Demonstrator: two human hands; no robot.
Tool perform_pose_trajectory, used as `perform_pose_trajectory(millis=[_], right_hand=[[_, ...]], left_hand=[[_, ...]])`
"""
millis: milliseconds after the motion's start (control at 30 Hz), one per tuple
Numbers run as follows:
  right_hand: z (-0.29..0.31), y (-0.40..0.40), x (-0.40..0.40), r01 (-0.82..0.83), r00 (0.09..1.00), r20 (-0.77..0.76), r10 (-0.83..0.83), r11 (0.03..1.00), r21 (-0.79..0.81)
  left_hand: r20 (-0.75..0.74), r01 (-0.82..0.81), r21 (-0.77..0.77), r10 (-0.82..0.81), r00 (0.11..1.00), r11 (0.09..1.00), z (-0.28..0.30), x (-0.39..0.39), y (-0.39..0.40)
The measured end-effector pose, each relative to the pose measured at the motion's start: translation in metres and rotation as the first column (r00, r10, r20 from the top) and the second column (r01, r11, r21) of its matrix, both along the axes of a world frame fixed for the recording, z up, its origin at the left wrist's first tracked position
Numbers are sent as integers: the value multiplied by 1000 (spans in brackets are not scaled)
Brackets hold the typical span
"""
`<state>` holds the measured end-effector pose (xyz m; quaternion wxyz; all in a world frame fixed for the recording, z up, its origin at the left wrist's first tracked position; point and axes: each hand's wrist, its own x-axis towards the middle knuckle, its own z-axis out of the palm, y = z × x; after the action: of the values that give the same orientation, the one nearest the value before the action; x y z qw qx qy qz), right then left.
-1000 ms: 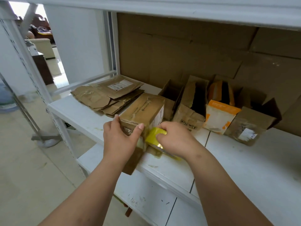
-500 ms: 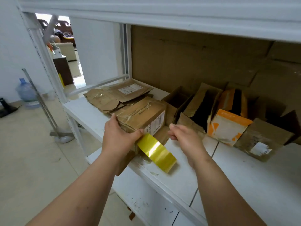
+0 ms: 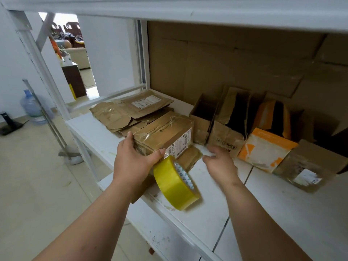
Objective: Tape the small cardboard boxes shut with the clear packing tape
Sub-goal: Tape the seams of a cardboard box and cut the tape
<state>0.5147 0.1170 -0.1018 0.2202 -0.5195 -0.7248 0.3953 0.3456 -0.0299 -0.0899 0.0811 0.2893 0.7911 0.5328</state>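
Tape roll (image 3: pixel 176 182) hangs off our box (image 3: pixel 163 134) at the shelf's (image 3: pixel 310 213) front edge; left hand (image 3: pixel 134 161) clasping the box, we should tear with our free, slack right hand (image 3: pixel 219 162).

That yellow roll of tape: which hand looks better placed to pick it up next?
Probably the right hand: it hovers open and empty beside the yellow roll of tape, while the left hand grips the brown cardboard box with the tape's end at its thumb.
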Motion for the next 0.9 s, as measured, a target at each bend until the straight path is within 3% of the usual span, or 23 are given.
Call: perform_pose_trajectory(millis=[267, 500, 600, 667, 733, 800, 900], right_hand=[[9, 25, -53, -141, 989, -43, 144, 988, 61], [2, 58, -85, 72, 997, -34, -73, 997, -31], [17, 38, -91, 144, 970, -201, -136, 989, 27], [27, 12, -87, 235, 900, -384, -207, 972, 26], [29, -23, -84, 257, 859, -462, -221, 966, 16], [26, -50, -80, 151, 881, -458, -122, 988, 27], [29, -69, -68, -247, 901, -387, 195, 965, -90]], left_hand=[[-55, 117, -43, -120, 991, 992, 10, -35, 12], [-16, 242, -48, -243, 970, 969, 5, -68, 22], [-22, 287, -60, -288, 957, 956, 3, -79, 26], [-26, 310, -71, -313, 950, 948, 2, -84, 29], [-37, 329, -81, -333, 942, 941, 1, -88, 31], [-45, 342, -89, -347, 937, 935, 1, -91, 33], [-61, 349, -99, -356, 933, 932, 2, -94, 36]])
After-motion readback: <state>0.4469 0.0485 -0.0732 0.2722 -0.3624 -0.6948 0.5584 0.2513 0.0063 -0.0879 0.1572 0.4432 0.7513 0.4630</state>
